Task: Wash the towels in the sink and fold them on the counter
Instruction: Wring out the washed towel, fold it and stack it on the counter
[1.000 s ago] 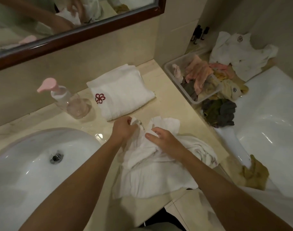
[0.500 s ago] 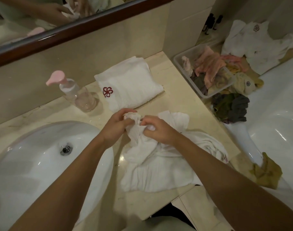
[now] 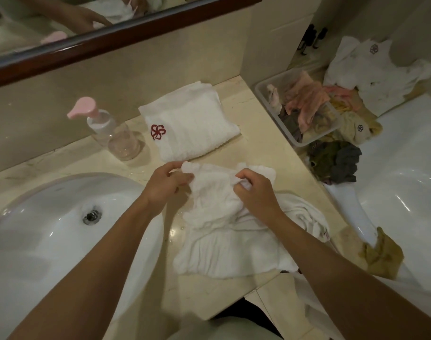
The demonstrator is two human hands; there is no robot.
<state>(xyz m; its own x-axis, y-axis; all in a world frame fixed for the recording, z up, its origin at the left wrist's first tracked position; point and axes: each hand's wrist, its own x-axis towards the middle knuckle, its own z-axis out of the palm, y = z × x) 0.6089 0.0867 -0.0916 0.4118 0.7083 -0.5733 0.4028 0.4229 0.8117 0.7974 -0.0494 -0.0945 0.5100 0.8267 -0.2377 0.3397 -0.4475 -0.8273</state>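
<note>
**sudsy_k:** Pinching the far edge of a crumpled white towel [image 3: 224, 231], that's what both hands are doing. Left hand [image 3: 164, 186] has thumb and fingers closed on the left corner, right hand [image 3: 256, 192] has its fingers curled into a bunched bit of the same edge. The two are near each other, with a short span of cloth between them.

**tilefan22:** And where does the towel sit?

**sudsy_k:** On the marble counter [image 3: 258, 133], just right of the sink [image 3: 50, 241], with its near part rumpled and hanging toward the counter's front edge. Just beyond the hands lies a folded white towel [image 3: 192, 123] with a red flower logo (neat one, that). A clear pump bottle [image 3: 106, 126] with a pink top stands left of it, by the wall.

**tilefan22:** Anything further out?

**sudsy_k:** Off to the right, a clear plastic bin [image 3: 266, 87] of pink and dark cloths, a dark bundle [image 3: 334, 159] beside it, more white towels [image 3: 371, 69] behind, and an olive rag [image 3: 381, 256] on the white tub's [image 3: 405, 192] edge.
</note>
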